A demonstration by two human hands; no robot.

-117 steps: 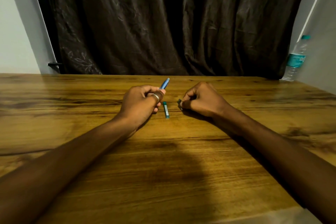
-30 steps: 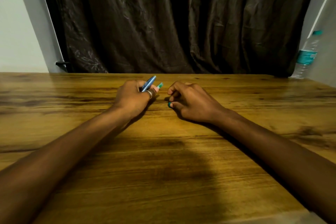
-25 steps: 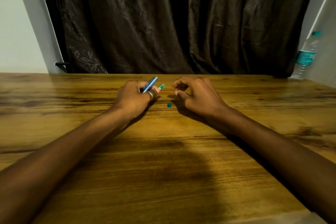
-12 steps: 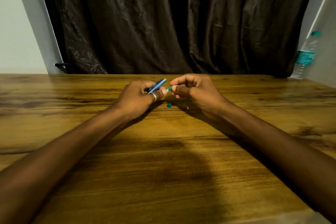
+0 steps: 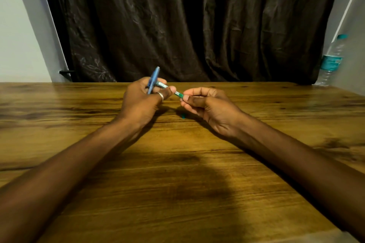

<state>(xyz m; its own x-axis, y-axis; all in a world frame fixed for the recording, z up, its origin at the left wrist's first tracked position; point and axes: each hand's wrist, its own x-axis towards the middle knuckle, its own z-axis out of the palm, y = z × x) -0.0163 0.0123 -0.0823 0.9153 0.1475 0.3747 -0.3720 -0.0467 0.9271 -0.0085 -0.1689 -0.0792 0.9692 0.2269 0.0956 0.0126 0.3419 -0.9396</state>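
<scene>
Now left hand (image 5: 141, 102) grips blue pen (image 5: 153, 80) & slim green tube (image 5: 177, 93), right hand (image 5: 209, 106) pinching its tip.

It looked like a room in a home: a plain wood-grain counter (image 5: 177, 183) stood against a heavy dark-brown curtain (image 5: 187, 25) between pale walls (image 5: 17, 35), with a plastic water bottle (image 5: 331, 61) in the corner.

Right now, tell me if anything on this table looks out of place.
A small green cap lies loose on the table, apart from the green tube that the left hand and right hand hold above it; easy to lose.
</scene>
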